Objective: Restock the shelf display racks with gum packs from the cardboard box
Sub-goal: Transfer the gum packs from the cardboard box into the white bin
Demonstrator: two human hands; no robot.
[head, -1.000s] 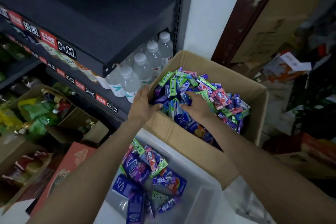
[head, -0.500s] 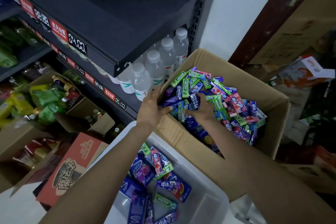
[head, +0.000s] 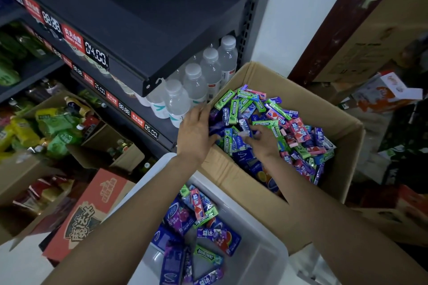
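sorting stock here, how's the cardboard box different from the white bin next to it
The cardboard box is brown and heaped with gum packs; the white bin is pale plastic with only a thin layer. Both hands reach into the box, none into the bin. Both hold mixed green, purple and pink packs.

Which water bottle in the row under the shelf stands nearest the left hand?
The front bottle, lowest in view; its label almost meets the left hand, while the other three recede toward the wall.
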